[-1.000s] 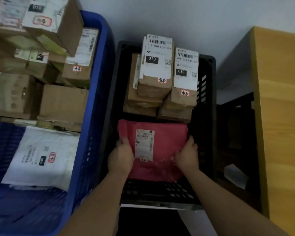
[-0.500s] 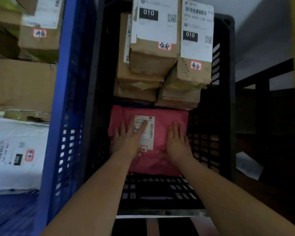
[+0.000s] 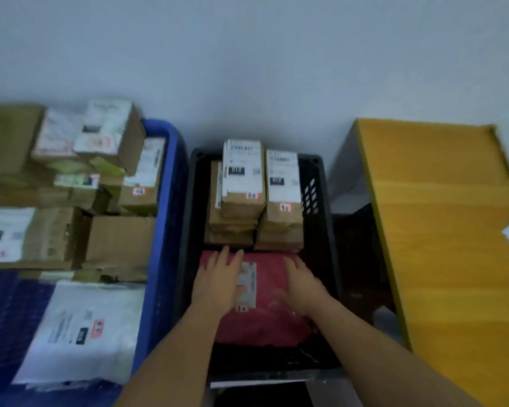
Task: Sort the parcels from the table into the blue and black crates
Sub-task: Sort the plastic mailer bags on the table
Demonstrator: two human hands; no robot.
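Both flat, unclenched hands, left hand (image 3: 218, 282) and right hand (image 3: 301, 284), press the red plastic mailer bag (image 3: 265, 318) inside the black slatted crate (image 3: 316, 198), just before the stacked cardboard boxes (image 3: 256, 207).

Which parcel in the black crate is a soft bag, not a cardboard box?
The red plastic mailer bag at the near end of the black plastic crate, under both flat hands. The others are brown cardboard boxes stacked at the far end.
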